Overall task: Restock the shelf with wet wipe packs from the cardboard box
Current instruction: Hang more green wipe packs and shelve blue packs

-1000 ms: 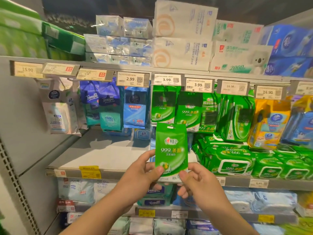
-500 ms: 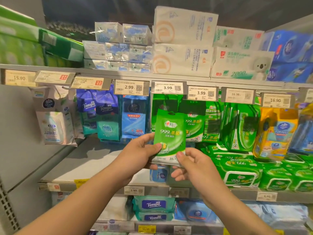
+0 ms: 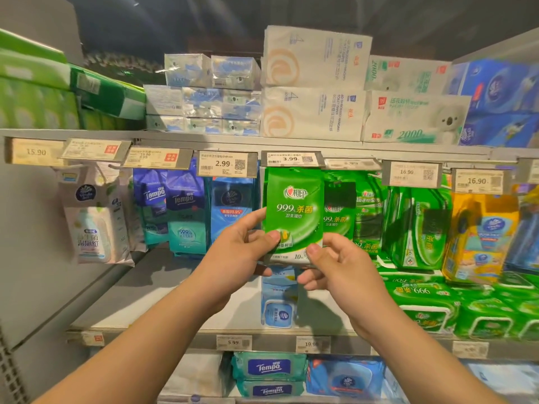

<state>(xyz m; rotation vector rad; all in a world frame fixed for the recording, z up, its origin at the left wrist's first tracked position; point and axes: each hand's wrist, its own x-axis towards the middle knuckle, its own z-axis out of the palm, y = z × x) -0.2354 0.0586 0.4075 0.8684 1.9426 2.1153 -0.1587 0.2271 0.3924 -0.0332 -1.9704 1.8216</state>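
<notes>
A small green wet wipe pack [image 3: 294, 211] stands upright in front of the hanging row, its top just under the 3.99 price tag [image 3: 291, 158]. My left hand [image 3: 242, 252] pinches its lower left corner with thumb on the front. My right hand [image 3: 335, 266] pinches its lower right corner. Matching green packs [image 3: 339, 211] hang right behind it. The cardboard box is out of view.
Blue Tempo packs [image 3: 183, 205] and a blue pack [image 3: 232, 205] hang to the left. Larger green packs [image 3: 417, 225] hang to the right, with green lidded packs [image 3: 423, 307] lying below. The shelf board [image 3: 175, 290] shows bare at the left. Tissue bales [image 3: 315, 86] fill the top shelf.
Both hands have lifted the green pack up and toward the hanging row, from below shelf height to just under the 3.99 tag. The view has tilted upward.
</notes>
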